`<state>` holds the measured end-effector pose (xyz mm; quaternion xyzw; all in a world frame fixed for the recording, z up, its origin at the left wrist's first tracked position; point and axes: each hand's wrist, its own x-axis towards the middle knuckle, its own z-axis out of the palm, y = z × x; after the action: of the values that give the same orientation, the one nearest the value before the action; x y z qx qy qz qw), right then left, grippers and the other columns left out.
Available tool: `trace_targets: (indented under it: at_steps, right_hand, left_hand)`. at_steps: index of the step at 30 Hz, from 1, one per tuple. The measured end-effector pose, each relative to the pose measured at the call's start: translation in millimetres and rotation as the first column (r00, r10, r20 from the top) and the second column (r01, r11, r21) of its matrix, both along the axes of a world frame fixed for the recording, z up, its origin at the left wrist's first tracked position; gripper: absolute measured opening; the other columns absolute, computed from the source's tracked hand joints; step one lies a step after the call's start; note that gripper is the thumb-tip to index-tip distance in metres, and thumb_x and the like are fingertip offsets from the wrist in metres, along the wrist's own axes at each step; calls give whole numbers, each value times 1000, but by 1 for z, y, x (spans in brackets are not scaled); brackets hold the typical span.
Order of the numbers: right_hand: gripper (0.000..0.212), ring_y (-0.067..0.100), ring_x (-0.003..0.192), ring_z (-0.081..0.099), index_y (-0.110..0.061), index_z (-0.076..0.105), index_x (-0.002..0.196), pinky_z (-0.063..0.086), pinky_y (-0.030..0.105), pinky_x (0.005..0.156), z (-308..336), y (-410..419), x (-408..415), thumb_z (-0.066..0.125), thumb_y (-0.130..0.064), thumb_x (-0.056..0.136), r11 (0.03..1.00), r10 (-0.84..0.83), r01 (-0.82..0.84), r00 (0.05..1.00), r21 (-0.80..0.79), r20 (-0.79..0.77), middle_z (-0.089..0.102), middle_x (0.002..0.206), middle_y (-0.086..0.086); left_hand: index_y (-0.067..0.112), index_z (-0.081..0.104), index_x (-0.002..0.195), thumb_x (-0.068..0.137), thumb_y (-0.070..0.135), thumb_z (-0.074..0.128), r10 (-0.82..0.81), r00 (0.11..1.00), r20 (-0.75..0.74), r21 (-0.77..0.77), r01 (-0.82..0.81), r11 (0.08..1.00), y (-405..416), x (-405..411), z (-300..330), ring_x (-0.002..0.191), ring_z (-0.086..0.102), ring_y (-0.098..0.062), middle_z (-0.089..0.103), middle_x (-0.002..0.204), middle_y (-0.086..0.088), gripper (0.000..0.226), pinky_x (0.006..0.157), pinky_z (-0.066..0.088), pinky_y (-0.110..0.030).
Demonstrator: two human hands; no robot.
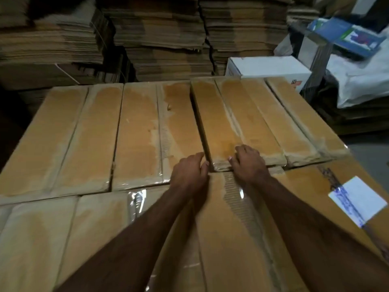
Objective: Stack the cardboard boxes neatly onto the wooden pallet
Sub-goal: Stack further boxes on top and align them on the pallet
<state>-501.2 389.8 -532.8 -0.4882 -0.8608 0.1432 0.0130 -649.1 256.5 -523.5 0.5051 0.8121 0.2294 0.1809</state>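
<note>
Long flat cardboard boxes lie side by side and fill the view. One taped box sits slightly raised and skewed among the far row. My right hand grips its near end, fingers curled over the top edge. My left hand rests on the lower neighbouring box, with its thumb against the raised box's near left corner. Below my arms lies a nearer row of boxes, one bearing a white label. The wooden pallet is hidden under the stack.
Tall stacks of flattened cardboard stand behind. A white carton sits at the back right, beside wrapped goods and a blue box. Bare floor shows at the right edge.
</note>
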Motion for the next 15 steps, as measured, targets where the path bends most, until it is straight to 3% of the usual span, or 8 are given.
trace_targets:
  at_steps: [2, 4, 6, 10, 15]
  right_hand:
    - [47, 36, 132, 39, -15, 46, 135, 35, 50, 110, -16, 28, 15, 42, -44, 99, 997, -74, 76, 995, 23, -69, 41, 146, 16]
    - [49, 36, 138, 31, -17, 43, 138, 28, 51, 114, -26, 56, 35, 45, -44, 97, 984, -169, 172, 984, 46, -52, 33, 151, 16]
    - [54, 35, 139, 28, -17, 41, 139, 24, 50, 114, -32, 85, 53, 47, -48, 95, 973, -224, 223, 975, 58, -4, 31, 152, 17]
    - [62, 37, 128, 37, -14, 41, 137, 33, 47, 105, -31, 114, 68, 52, -55, 91, 979, -187, 185, 982, 85, 19, 40, 142, 19]
    - [56, 36, 123, 40, -13, 48, 131, 39, 45, 99, -29, 118, 69, 62, -47, 88, 989, -134, 139, 987, 54, -88, 47, 134, 18]
  left_hand:
    - [11, 57, 129, 101, 37, 45, 48, 998, 27, -21, -47, 999, 38, 21, -7, 111, 60, -33, 66, 124, -13, 39, 92, 48, -41]
    - [9, 57, 121, 100, 42, 44, 123, 992, -6, -150, -123, 981, 71, 38, -15, 110, 57, -36, 64, 121, -16, 41, 87, 46, -41]
    - [9, 53, 126, 100, 48, 43, 221, 971, -90, -285, -238, 929, 95, 50, -20, 117, 50, -36, 60, 127, -17, 48, 88, 43, -42]
    - [6, 44, 137, 96, 54, 49, 414, 895, -164, -338, -445, 829, 115, 62, -23, 126, 43, -35, 54, 135, -15, 63, 93, 41, -43]
    - [9, 48, 134, 90, 59, 58, 487, 866, -114, -411, -487, 771, 124, 63, -14, 128, 39, -33, 46, 140, -17, 68, 100, 41, -44]
